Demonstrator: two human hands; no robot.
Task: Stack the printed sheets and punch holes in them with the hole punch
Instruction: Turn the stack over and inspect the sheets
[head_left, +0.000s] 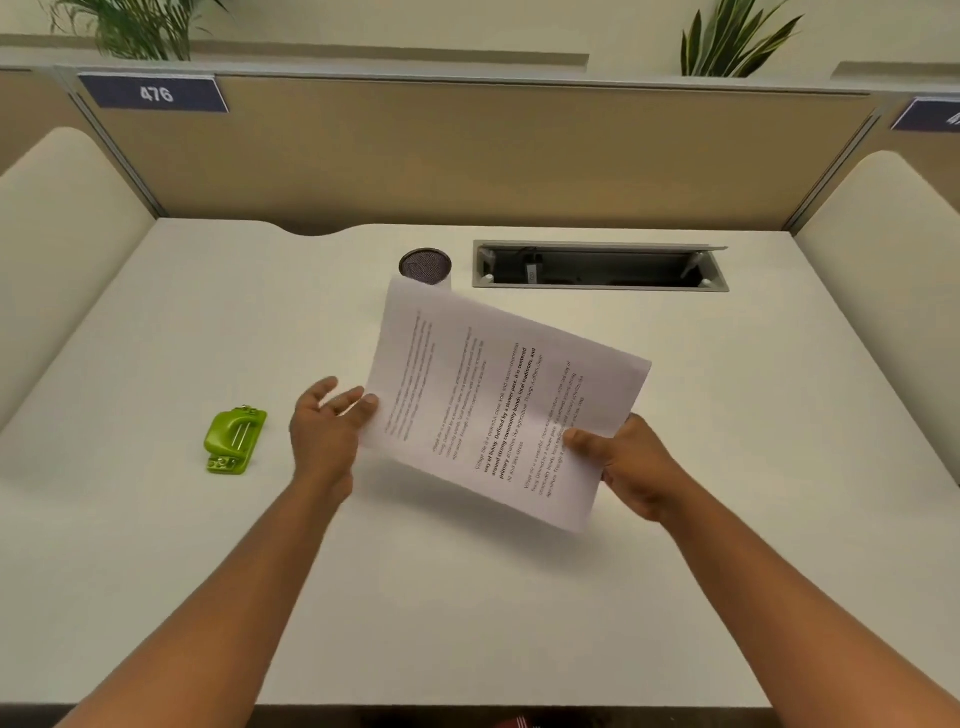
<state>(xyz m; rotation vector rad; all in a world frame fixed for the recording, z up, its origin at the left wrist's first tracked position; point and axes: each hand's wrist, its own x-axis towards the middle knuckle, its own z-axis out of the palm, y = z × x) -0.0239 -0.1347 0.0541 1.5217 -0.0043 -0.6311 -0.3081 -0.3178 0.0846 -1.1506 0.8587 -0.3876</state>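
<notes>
A stack of printed sheets (498, 400) hovers tilted above the middle of the white desk (467, 597). My right hand (628, 467) grips the stack's near right edge, thumb on top. My left hand (327, 431) is at the stack's left edge with fingers spread, fingertips touching the paper's side. A green hole punch (234, 440) lies on the desk to the left, a hand's width from my left hand.
A round mesh-topped cylinder (425, 266) stands behind the sheets. An open cable tray (600, 267) is sunk into the desk at the back right. Beige partition panels (467, 150) wall the desk at the back and sides.
</notes>
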